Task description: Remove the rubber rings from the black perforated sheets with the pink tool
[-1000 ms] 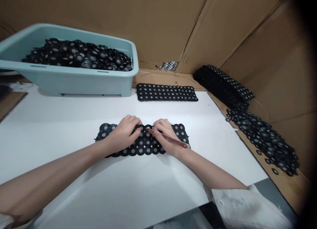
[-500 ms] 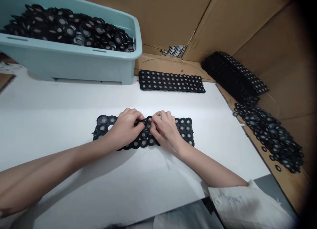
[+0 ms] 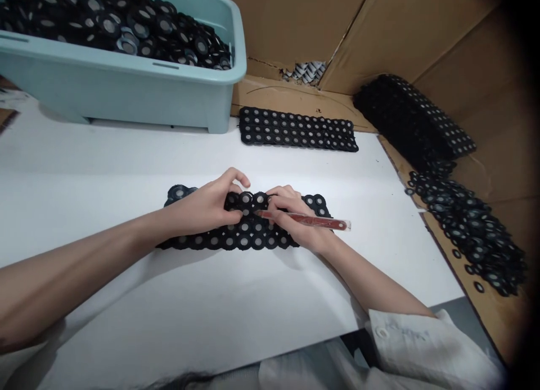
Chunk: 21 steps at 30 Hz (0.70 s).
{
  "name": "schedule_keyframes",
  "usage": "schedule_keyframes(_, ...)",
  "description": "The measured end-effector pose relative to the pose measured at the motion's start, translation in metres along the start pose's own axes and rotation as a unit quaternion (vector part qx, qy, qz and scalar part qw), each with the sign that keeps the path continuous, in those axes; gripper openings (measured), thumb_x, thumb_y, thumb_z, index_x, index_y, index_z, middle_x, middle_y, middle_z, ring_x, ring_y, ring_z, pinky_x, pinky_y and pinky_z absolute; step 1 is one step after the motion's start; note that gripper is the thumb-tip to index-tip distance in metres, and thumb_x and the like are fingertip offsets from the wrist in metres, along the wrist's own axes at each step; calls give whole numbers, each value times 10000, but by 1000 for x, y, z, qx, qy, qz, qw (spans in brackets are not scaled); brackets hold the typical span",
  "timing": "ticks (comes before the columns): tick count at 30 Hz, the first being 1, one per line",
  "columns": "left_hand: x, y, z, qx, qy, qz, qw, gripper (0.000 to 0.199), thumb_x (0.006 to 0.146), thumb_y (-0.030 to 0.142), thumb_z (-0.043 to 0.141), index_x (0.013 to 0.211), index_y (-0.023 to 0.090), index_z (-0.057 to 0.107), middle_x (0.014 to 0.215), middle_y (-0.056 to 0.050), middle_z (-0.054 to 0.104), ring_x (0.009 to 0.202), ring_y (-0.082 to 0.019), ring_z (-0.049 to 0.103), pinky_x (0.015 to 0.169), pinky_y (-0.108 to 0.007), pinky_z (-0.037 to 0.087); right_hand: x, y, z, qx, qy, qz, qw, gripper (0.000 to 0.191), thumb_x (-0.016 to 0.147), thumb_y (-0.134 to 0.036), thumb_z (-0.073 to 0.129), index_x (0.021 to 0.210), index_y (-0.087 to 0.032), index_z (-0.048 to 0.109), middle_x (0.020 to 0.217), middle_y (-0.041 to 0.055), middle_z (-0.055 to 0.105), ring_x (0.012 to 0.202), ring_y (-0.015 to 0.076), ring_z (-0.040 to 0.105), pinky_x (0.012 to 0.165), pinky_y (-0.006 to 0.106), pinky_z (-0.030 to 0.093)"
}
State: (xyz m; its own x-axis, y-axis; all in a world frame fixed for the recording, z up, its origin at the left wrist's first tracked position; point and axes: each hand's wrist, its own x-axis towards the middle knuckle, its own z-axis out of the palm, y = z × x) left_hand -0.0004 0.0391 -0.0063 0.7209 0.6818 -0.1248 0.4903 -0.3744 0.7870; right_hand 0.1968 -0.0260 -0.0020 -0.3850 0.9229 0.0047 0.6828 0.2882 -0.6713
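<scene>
A black rubber sheet of joined rings with pale centres (image 3: pixel 243 242) lies flat on the white table before me. My left hand (image 3: pixel 213 205) rests on its left half, with the thumb on the rings and the index finger raised apart from it. Over the right half, my right hand (image 3: pixel 291 213) grips a slim red tool (image 3: pixel 310 220), its exact kind unclear. The tool's narrow tip reaches the rings between my hands, while its clear-ended handle points right. My hands and the tool cover parts of the sheet.
A pale blue tub (image 3: pixel 156 92) full of loose black rings (image 3: pixel 139 27) stands at back left. A second ring sheet (image 3: pixel 297 130) lies behind mine. On the right are stacked sheets (image 3: pixel 415 122) and a heap of loose rings (image 3: pixel 476 232), beside cardboard walls (image 3: pixel 426 18).
The red tool now shows clearly in my right hand, lying across it. My left index finger has lifted away from the thumb, and the view has shifted slightly.
</scene>
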Motion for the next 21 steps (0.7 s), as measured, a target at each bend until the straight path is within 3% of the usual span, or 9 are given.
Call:
schedule_keyframes(3,-5,9,9,-2,54,-27,998,463,690,178,485,1129,234,347,743,31,557,641,-132,533,591,-250,397,-2,-7,12,-70,25,15,997,171,835,-172,357,680,-194,428,937,21,504,901,188,407,789,367,322)
schedule_keyframes(6,-12,23,23,6,124,-83,989,391,682,167,474,1063,211,398,696,30,554,579,-129,519,554,-253,388,-3,-15,25,-168,65,37,983,121,825,-193,363,759,-194,465,988,64,484,930,225,392,794,398,306)
schedule_keyframes(9,-18,30,30,-22,127,-112,985,338,688,171,457,1021,207,406,694,31,563,522,-120,500,501,-246,370,-2,-15,29,-208,92,39,973,130,824,-214,361,791,-188,484,1003,88,481,941,247,387,808,424,291)
schedule_keyframes(11,-18,27,28,-9,122,-100,987,330,694,189,454,1021,208,414,738,19,576,573,-136,519,545,-263,391,0,-9,23,-141,65,30,987,143,827,-234,366,760,-192,485,996,72,498,947,240,402,816,419,304)
schedule_keyframes(13,-16,21,22,41,120,-67,990,294,696,214,461,990,213,462,811,4,586,695,-167,538,668,-310,411,0,-1,11,3,16,34,999,190,843,-248,344,706,-194,465,982,39,529,927,209,447,808,387,341)
schedule_keyframes(16,-10,10,16,112,109,-12,988,240,705,222,457,932,232,535,818,15,585,801,-188,521,825,-372,356,-2,9,-4,183,2,66,981,231,863,-234,291,670,-191,411,1020,5,567,905,177,502,784,350,378)
schedule_keyframes(21,-4,8,19,117,126,13,985,184,747,282,471,898,243,570,880,11,582,930,-221,464,865,-401,300,-4,5,3,156,30,63,985,208,863,-226,317,690,-202,431,994,10,579,916,188,502,807,367,362)
